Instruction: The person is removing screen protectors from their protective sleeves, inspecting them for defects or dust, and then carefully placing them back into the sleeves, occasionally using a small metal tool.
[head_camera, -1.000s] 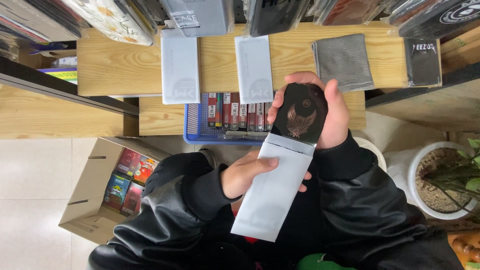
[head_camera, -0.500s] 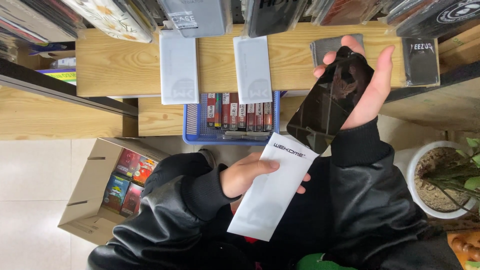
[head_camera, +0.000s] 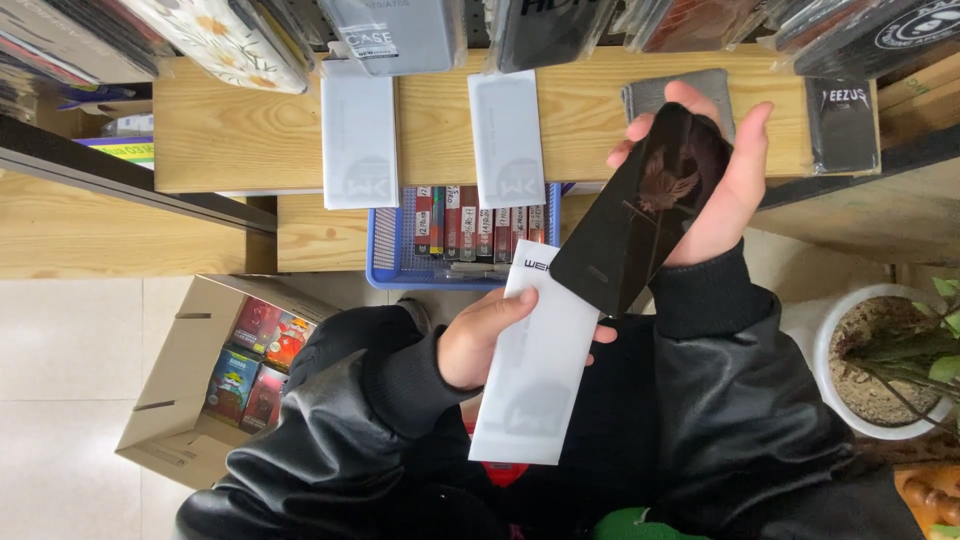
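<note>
My right hand (head_camera: 715, 175) holds a flat black package with a brownish eagle print (head_camera: 640, 225), lifted toward the wooden shelf and tilted down to the left. A long white sleeve package (head_camera: 535, 365) is gripped at its left edge by my left hand (head_camera: 485, 335) in front of my chest. The black package's lower corner overlaps the top of the white sleeve. Both arms wear a black leather jacket.
On the wooden shelf (head_camera: 230, 130) lie two white packages (head_camera: 358, 135), a grey one (head_camera: 650, 95) and a black one (head_camera: 842, 125). A blue basket (head_camera: 385, 265) of small boxes sits below. An open cardboard box (head_camera: 180, 385) stands at left, a potted plant (head_camera: 885, 365) at right.
My right hand has pulled the black package out of the white sleeve and lifted it up and right toward the shelf. My left hand stays on the white sleeve.
</note>
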